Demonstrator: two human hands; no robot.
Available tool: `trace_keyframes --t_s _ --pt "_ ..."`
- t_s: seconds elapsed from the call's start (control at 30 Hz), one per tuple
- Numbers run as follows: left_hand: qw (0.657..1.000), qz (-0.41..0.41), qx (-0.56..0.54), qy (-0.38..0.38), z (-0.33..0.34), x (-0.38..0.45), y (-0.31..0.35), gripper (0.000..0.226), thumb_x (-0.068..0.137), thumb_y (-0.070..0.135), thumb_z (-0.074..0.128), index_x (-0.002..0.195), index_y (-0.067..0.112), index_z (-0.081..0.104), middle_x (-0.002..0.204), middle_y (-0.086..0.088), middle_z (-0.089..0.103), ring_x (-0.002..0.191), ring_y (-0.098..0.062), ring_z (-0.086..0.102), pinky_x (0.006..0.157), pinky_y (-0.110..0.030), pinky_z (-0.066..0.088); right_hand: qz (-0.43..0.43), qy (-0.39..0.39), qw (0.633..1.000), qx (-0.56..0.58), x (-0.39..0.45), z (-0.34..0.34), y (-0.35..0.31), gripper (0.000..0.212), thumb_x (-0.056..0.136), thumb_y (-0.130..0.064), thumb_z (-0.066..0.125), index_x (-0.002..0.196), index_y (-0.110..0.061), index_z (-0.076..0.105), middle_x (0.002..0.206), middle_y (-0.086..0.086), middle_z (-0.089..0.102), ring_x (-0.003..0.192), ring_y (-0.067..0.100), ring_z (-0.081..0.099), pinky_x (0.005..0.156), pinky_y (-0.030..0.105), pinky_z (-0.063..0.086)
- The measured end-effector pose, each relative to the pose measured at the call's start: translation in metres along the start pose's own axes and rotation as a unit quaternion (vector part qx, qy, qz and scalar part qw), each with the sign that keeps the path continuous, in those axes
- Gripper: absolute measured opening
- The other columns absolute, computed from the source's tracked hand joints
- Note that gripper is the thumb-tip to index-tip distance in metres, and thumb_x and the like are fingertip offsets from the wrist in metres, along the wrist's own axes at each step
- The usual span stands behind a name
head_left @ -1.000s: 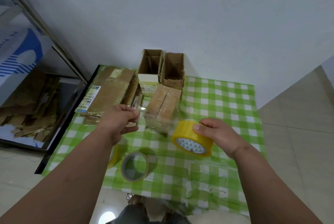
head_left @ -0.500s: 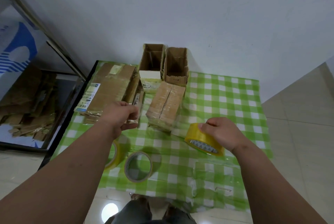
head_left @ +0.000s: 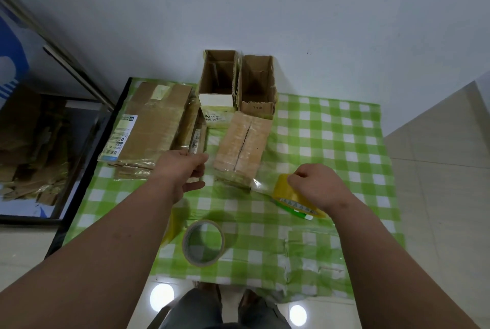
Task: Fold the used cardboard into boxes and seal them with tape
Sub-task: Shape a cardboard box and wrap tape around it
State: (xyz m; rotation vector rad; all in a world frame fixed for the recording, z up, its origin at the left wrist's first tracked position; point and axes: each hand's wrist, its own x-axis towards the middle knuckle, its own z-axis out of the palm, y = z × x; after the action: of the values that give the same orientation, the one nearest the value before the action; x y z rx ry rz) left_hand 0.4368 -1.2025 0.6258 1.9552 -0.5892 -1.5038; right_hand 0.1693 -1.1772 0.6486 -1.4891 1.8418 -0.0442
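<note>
A closed brown cardboard box lies on the green checked tablecloth, its top seam running away from me. My right hand grips a yellow tape roll low over the cloth, just right of the box's near end. A clear strip of tape runs from the roll to that near end. My left hand is at the box's left side, fingers and thumb curled as if pinching the tape's free end, which is hard to see.
Two open-topped boxes stand at the back against the wall. Flattened cardboard is stacked at the left. A spare tape roll lies near me, and another yellow roll shows under my left forearm. Cardboard scraps lie off the table's left.
My right hand has lowered the yellow roll from above the box down to the cloth at its right. The left hand has stayed at the box's left side.
</note>
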Motion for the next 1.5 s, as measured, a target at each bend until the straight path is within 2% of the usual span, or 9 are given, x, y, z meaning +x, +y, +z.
trace_keyframes --t_s 0.17,0.33,0.67,0.83,0.93,1.07,1.27,1.4,1.5 --pt "1.000 -0.014 0.018 -0.014 0.008 0.000 -0.003 0.021 0.086 0.016 0.075 0.095 0.006 0.059 0.076 -0.011 0.060 0.073 -0.022 0.057 0.059 -0.036 0.059 -0.041 0.000 0.998 -0.047 0.003 0.020 -0.008 0.010 0.097 -0.027 0.046 0.102 -0.028 0.038 0.070 -0.004 0.056 0.068 0.019 0.056 0.081 0.039 0.043" --pt "0.999 -0.035 0.035 -0.015 0.014 -0.003 0.001 0.019 0.086 0.017 0.075 0.092 0.003 0.063 0.082 -0.013 0.063 0.076 -0.024 0.060 0.074 -0.046 0.060 -0.077 -0.035 0.987 -0.134 0.005 0.036 -0.019 0.027 0.098 -0.014 0.034 0.103 -0.037 0.047 0.100 -0.004 0.050 0.085 0.020 0.055 0.103 0.045 0.030" --pt "0.995 -0.049 0.082 -0.001 0.019 -0.001 0.008 0.016 0.083 0.015 0.073 0.091 0.003 0.064 0.095 -0.013 0.065 0.087 -0.025 0.062 0.071 -0.047 0.061 -0.072 -0.084 0.984 -0.139 0.016 0.044 -0.035 0.032 0.099 -0.031 0.026 0.119 -0.035 0.050 0.114 -0.002 0.055 0.114 0.012 0.039 0.098 0.049 0.024" --pt "0.987 0.054 0.145 0.033 0.021 0.003 0.008 0.035 0.085 0.015 0.073 0.116 0.016 0.057 0.103 -0.004 0.057 0.083 -0.019 0.056 0.074 -0.035 0.054 -0.064 -0.085 0.985 -0.136 0.015 0.043 -0.037 0.034 0.099 -0.035 0.026 0.123 -0.034 0.049 0.112 -0.002 0.055 0.119 0.013 0.038 0.101 0.052 0.024" --pt "0.979 0.128 0.155 0.024 0.022 0.003 0.003 0.017 0.087 0.006 0.067 0.092 0.020 0.060 0.088 -0.001 0.062 0.077 -0.019 0.057 0.067 -0.030 0.047 -0.067 -0.082 0.985 -0.133 0.013 0.044 -0.037 0.036 0.099 -0.041 0.027 0.130 -0.038 0.047 0.115 0.000 0.053 0.121 0.014 0.038 0.103 0.051 0.024" --pt "0.974 0.164 0.153 0.005 0.022 0.000 -0.004 0.025 0.092 0.005 0.060 0.079 0.025 0.069 0.086 0.003 0.070 0.080 -0.015 0.063 0.068 -0.026 0.047 -0.088 -0.063 0.987 -0.120 0.009 0.046 -0.032 0.037 0.098 -0.055 0.030 0.125 -0.042 0.051 0.108 -0.002 0.053 0.116 0.014 0.040 0.099 0.046 0.024" --pt "0.967 0.187 0.159 -0.069 0.014 -0.005 -0.012 0.031 0.095 0.006 0.057 0.118 0.021 0.072 0.121 0.009 0.069 0.107 -0.008 0.061 0.102 -0.032 0.048 -0.085 -0.020 0.988 -0.127 0.008 0.053 -0.026 0.042 0.095 -0.066 0.029 0.123 -0.045 0.052 0.108 -0.002 0.051 0.109 0.017 0.047 0.099 0.044 0.025" --pt "0.956 0.210 0.169 -0.114 0.010 -0.009 -0.015 0.035 0.091 0.014 0.067 0.125 0.024 0.067 0.117 0.012 0.069 0.103 0.011 0.057 0.098 -0.018 0.043 -0.069 0.009 0.988 -0.141 0.009 0.057 -0.030 0.046 0.091 -0.071 0.030 0.121 -0.046 0.053 0.107 -0.003 0.052 0.107 0.017 0.049 0.097 0.044 0.025" --pt "0.953 0.216 0.187 -0.100 0.010 -0.007 -0.017 0.039 0.090 0.019 0.070 0.129 0.022 0.065 0.115 0.008 0.070 0.105 0.004 0.060 0.095 -0.018 0.043 -0.051 0.031 0.988 -0.144 0.009 0.059 -0.035 0.051 0.087 -0.075 0.031 0.119 -0.046 0.057 0.104 -0.004 0.053 0.103 0.016 0.051 0.098 0.044 0.025"
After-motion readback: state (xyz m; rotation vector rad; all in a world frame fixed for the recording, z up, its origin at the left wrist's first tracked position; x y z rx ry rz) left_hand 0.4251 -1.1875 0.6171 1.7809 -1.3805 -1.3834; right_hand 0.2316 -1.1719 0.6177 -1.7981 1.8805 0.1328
